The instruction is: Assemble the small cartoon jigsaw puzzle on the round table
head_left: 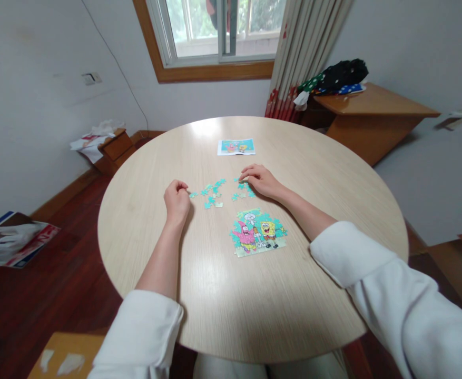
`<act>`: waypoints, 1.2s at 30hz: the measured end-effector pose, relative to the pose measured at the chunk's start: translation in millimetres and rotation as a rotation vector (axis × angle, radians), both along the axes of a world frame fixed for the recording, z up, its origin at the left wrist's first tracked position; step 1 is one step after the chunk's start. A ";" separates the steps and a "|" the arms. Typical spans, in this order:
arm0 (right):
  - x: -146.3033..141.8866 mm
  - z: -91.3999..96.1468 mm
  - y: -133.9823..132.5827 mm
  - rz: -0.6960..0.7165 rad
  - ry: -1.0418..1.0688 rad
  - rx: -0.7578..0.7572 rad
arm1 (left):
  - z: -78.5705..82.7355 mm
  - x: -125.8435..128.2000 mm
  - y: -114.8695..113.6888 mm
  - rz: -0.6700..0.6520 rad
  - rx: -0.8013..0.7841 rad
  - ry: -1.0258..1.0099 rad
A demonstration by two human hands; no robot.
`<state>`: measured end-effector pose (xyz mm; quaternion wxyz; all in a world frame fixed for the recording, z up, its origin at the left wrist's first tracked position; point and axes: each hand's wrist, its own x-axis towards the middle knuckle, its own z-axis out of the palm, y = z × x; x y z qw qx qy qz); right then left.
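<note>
My left hand rests on the round table with its fingers curled in; whether anything is inside them is hidden. Close beside its fingertips lies a loose turquoise puzzle piece. My right hand reaches over a small group of loose puzzle pieces, fingers stretched and bent down, the fingertips near or on a piece at the group's far edge. Between the hands lie more loose puzzle pieces. Nearer to me is a partly joined puzzle with pink, yellow and pale cartoon figures and uneven edges.
A printed picture of the same cartoon scene lies beyond my hands on the pale round table. Dark spotted cloth lies on a wooden cabinet at the right. A window and a curtain are behind.
</note>
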<state>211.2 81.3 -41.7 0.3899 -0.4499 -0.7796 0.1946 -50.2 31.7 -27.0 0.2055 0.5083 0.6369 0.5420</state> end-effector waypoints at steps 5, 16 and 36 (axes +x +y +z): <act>0.0 -0.7 0.8 0.008 0.003 0.000 | -0.1 0.0 0.8 0.002 0.006 -0.013; 0.3 -0.1 0.9 0.018 -0.027 0.002 | 6.8 5.0 -3.4 0.001 -0.025 0.075; -0.6 1.2 -0.6 0.023 -0.024 -0.002 | -0.4 2.9 0.2 -0.032 -0.036 0.150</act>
